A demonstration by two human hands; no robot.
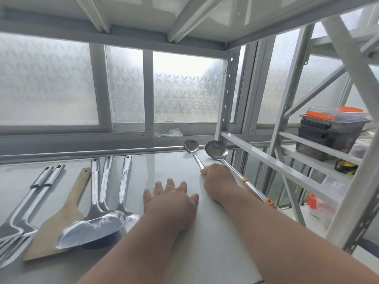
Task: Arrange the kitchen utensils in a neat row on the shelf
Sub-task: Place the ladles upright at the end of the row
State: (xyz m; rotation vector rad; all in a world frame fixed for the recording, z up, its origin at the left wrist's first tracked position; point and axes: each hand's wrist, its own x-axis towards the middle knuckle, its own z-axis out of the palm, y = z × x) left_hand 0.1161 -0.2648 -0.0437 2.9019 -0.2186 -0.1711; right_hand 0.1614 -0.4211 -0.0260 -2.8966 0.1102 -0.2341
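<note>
Left hand (174, 198) flat on shelf (170, 167) — right hand (218, 179) gripping ladle (191, 149).

Kitchen storage/back area | steel ladles (216, 149) + spatulas (92, 226) laid on shelf (164, 167) | white metal racks (287, 167) w/ stacked food tubs (330, 134) to the right | frosted windows (180, 89) behind | looks commercial/utility, not sure

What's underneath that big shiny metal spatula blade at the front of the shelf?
Beneath the big steel spatula blade lie a dark shadow and part of another steel spatula's blade, next to the wooden spatula. Anything further under it is covered.
</note>
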